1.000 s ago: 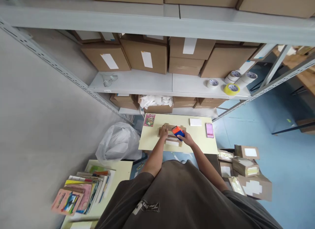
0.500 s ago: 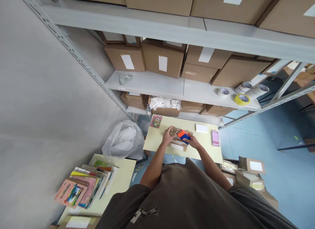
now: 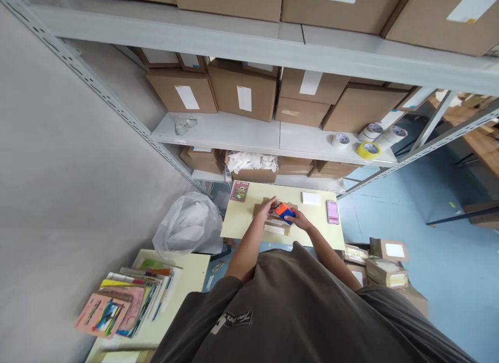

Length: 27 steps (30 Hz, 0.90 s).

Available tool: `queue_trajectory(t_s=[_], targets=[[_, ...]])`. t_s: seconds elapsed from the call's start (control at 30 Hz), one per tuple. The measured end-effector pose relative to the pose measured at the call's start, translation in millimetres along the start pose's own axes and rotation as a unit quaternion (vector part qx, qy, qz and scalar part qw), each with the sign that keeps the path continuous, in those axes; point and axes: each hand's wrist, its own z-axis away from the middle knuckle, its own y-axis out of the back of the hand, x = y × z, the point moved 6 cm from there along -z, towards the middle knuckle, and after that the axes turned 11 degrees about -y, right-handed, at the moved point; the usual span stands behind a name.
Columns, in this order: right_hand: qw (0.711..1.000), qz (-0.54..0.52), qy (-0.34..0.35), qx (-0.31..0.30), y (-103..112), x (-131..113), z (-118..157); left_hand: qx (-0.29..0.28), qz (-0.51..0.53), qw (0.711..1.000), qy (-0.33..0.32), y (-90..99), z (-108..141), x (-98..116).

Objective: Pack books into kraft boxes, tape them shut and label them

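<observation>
An orange and blue tape dispenser (image 3: 285,212) is in my right hand (image 3: 299,219), whose fingers wrap round its blue end. My left hand (image 3: 266,207) is beside the dispenser's orange end, over the left part of a flat brown cardboard box (image 3: 281,230) with a white label. Whether my left fingers hold anything is too small to tell. The box lies on the pale yellow table (image 3: 234,225) in front of me. A colourful booklet (image 3: 239,191) lies at the table's back left, and a white stack (image 3: 311,198) and a pink item (image 3: 332,212) lie to the right.
Shelves (image 3: 241,131) with cardboard boxes rise behind the table, with tape rolls (image 3: 368,150) on the middle shelf. A white plastic bag (image 3: 189,225) stands at the left, above a side table (image 3: 191,274) with books (image 3: 132,300). Cartons (image 3: 385,272) are piled at the right.
The view has shifted a little, so the shelves and table appear further left. My left hand is now closer to the dispenser's orange end.
</observation>
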Motion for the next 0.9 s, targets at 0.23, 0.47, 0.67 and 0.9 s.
queue_trajectory(t_s=[0.23,0.47,0.67,0.9], targets=[[0.998,0.066,-0.009,0.010,11,-12,4,0.098,0.010,0.987,-0.129,24.8,7,33],[0.981,0.178,-0.064,0.040,37,-26,-3,0.176,-0.065,0.973,-0.135,51.0,27,12],[0.982,0.162,-0.096,0.024,40,-27,-15,0.208,-0.115,0.962,-0.137,57.6,30,6],[0.983,0.170,-0.054,0.043,55,-45,-4,0.098,-0.130,0.964,-0.210,56.2,35,30]])
